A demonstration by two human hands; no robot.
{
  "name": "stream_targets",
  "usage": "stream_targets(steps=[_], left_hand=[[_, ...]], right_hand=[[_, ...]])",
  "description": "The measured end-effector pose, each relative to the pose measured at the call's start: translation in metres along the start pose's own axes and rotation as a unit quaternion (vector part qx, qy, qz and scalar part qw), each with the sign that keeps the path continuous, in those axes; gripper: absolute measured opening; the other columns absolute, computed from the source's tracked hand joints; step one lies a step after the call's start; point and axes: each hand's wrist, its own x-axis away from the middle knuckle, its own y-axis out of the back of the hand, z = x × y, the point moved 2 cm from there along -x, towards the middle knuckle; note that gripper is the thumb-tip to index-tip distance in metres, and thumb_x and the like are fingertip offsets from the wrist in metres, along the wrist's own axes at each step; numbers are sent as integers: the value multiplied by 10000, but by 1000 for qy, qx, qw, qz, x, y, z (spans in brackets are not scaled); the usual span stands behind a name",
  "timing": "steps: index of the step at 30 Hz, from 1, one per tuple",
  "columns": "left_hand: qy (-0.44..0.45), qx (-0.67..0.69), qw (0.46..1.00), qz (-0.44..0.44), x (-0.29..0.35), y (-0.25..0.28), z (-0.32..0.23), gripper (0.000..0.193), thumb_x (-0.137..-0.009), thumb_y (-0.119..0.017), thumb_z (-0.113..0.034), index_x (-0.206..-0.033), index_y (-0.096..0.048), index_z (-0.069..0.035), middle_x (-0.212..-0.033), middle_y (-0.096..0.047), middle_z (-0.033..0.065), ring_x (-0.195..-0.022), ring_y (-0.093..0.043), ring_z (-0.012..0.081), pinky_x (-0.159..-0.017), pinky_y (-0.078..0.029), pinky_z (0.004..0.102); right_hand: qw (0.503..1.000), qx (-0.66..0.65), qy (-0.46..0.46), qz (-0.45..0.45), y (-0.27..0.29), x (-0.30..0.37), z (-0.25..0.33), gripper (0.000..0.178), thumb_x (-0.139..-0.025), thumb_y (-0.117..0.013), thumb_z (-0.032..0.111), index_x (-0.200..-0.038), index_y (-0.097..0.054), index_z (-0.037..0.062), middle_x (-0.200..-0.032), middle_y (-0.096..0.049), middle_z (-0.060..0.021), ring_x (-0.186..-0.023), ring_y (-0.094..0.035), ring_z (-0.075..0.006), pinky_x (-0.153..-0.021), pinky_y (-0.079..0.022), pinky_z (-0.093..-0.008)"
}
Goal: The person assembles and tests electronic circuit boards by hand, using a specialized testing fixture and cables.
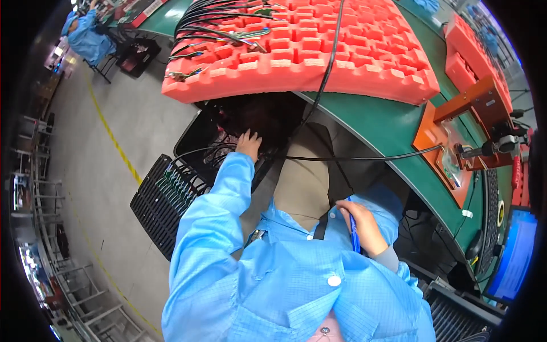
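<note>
Head view: left hand reaches down into black crate of cables under green surface, fingers spread over the wires, none lifted out yet. Right hand by the lap, grip pinching a blue pen. Several cables already lie on red foam tray; most slots unfilled.

The left arm in a light blue sleeve stretches forward and down, the left hand open with fingers spread. The right hand rests bent near the lap, fingers curled closed.
</note>
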Motion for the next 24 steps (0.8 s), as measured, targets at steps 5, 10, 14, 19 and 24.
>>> stream_targets(steps=[5, 10, 14, 19, 24], left_hand=[[103, 28, 957, 270, -10, -56, -7, 449, -785, -574, -192, -1229, -590, -124, -1339, -506, 150, -1254, -447, 348, -1078, -319, 460], [155, 396, 901, -85, -23, -25, 35, 241, -760, -719, -264, -885, -714, -58, -899, -673, 175, -864, -644, 332, -774, -505, 402], [264, 487, 807, -206, -10, 53, 75, 250, -818, -690, -265, -922, -711, -39, -883, -683, 166, -805, -660, 269, -734, -495, 330], [365, 625, 622, -298, 21, 75, 92, 245, -877, -649, -154, -1004, -674, 55, -854, -669, 36, -742, -571, 90, -692, -458, 227], [379, 457, 764, -253, 36, 10, 99, 269, -857, -659, -218, -998, -688, 10, -955, -699, 157, -903, -662, 217, -829, -489, 314]], right_hand=[[994, 25, -101, -46, 12, 38, -20, 159, -892, -592, 90, -1035, -606, 22, -906, -655, -169, -842, -634, -334, -741, -496, -365], [987, 29, -151, -55, 10, 41, -27, 157, -880, -616, 113, -1000, -625, 13, -898, -655, -184, -825, -632, -348, -726, -502, -373], [990, 56, -126, -14, 9, 26, -27, 156, -911, -578, 103, -1022, -608, -3, -914, -666, -175, -855, -650, -327, -752, -500, -346], [994, 66, -88, -7, 11, 8, -24, 171, -884, -606, 115, -1014, -613, 3, -892, -658, -176, -825, -633, -341, -736, -496, -370], [994, 85, -69, -26, 17, 9, -27, 170, -859, -624, 123, -998, -628, 25, -862, -648, -170, -797, -620, -351, -718, -490, -397]])
